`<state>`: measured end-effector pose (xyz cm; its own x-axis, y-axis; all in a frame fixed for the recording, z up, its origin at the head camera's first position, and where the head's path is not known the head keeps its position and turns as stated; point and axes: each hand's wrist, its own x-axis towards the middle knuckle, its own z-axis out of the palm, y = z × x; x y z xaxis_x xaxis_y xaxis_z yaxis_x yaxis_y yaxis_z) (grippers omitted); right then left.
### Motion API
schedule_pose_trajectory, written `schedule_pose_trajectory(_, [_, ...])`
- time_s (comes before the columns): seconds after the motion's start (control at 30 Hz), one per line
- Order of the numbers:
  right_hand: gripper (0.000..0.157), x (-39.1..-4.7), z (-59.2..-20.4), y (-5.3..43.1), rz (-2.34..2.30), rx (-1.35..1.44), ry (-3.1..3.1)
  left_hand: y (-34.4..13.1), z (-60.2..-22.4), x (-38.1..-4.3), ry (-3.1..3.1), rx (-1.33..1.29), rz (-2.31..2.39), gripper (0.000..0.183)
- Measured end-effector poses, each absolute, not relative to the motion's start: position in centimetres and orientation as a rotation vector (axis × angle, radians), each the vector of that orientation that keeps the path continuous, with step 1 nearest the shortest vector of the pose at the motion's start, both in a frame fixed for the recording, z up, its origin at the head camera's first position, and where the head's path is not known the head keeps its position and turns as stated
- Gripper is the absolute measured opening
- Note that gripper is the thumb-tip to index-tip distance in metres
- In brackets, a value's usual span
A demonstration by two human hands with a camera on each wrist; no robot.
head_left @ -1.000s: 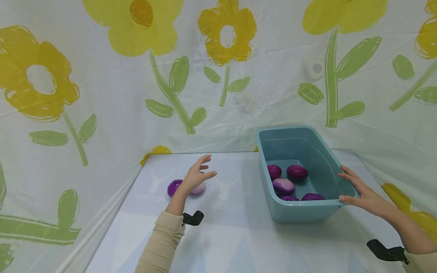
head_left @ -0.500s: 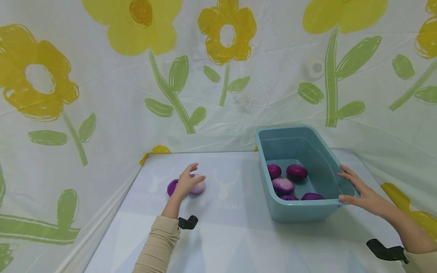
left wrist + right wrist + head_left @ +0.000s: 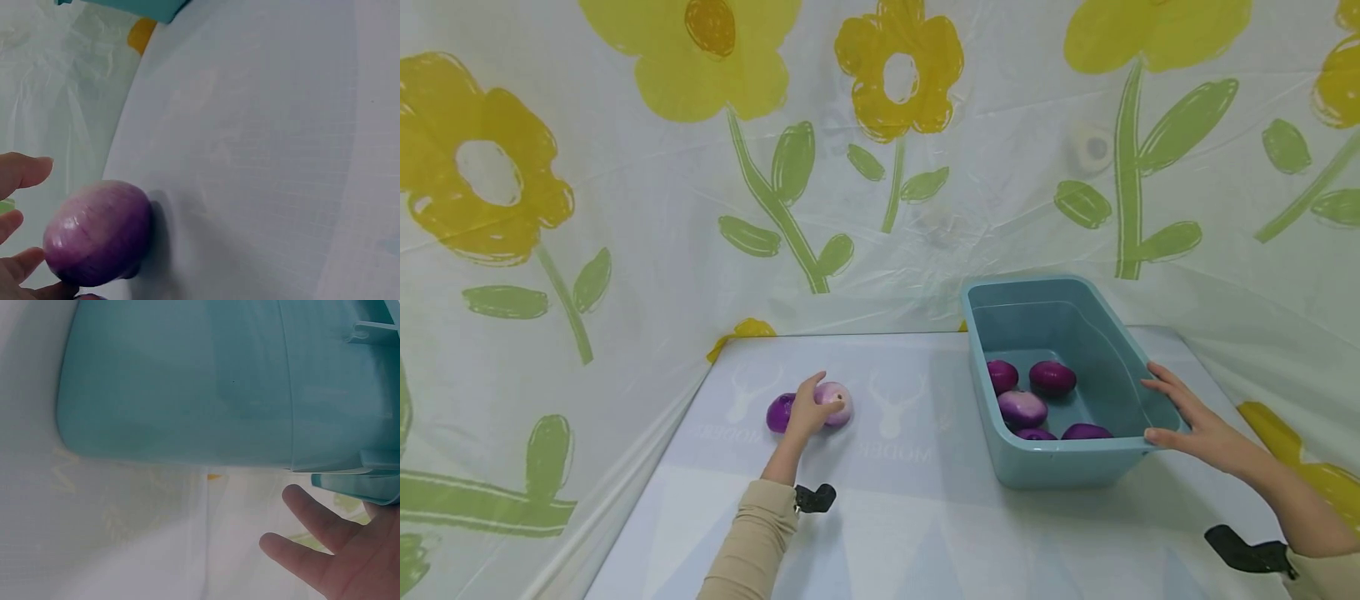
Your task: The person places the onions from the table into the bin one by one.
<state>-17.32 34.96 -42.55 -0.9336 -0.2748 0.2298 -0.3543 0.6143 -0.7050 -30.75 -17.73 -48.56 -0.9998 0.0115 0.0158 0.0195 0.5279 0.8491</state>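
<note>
My left hand point(image 3: 807, 414) reaches over a pale purple-and-white onion point(image 3: 837, 392), its thumb in front of it. A finger touches the onion point(image 3: 100, 234) in the left wrist view, but the fingers are spread and do not wrap round it. Just to the left lies a darker purple onion point(image 3: 779, 412), partly hidden by the hand. My right hand point(image 3: 1206, 427) rests on the near right corner of a blue-green plastic bin point(image 3: 1067, 462), fingers fairly straight. In the right wrist view two fingers point(image 3: 300, 556) stretch out below the rim.
Several purple onions lie inside the bin, one of them paler point(image 3: 1022, 409). The white table point(image 3: 887, 517) ends at the back against a flower-printed curtain point(image 3: 925, 258), which also hangs along the left side.
My left hand has come left and down onto the pale onion, from above and to its right. The right hand and the bin have stayed where they were.
</note>
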Motion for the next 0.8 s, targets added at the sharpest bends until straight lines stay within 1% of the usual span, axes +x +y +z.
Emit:
schedule_pose_trajectory(0.17, [0.066,-17.3,-42.7,35.0,1.216,0.531,-2.729,-17.5,-49.9,-30.8,-2.748,-0.043,-1.483,0.071])
schedule_pose_trajectory(0.37, [0.066,-17.4,-42.7,35.0,1.204,0.533,-2.727,-17.1,-51.1,-30.8,-2.805,0.006,-1.438,0.076])
schedule_pose_trajectory(0.57, [0.066,-17.3,-42.6,35.0,1.197,0.519,-2.735,-16.8,-51.3,-30.9,-2.814,0.044,-1.409,0.081])
schedule_pose_trajectory(0.8, [0.066,-17.4,-42.7,35.1,1.200,0.530,-2.729,-16.6,-51.1,-30.9,-2.843,0.075,-1.393,0.081])
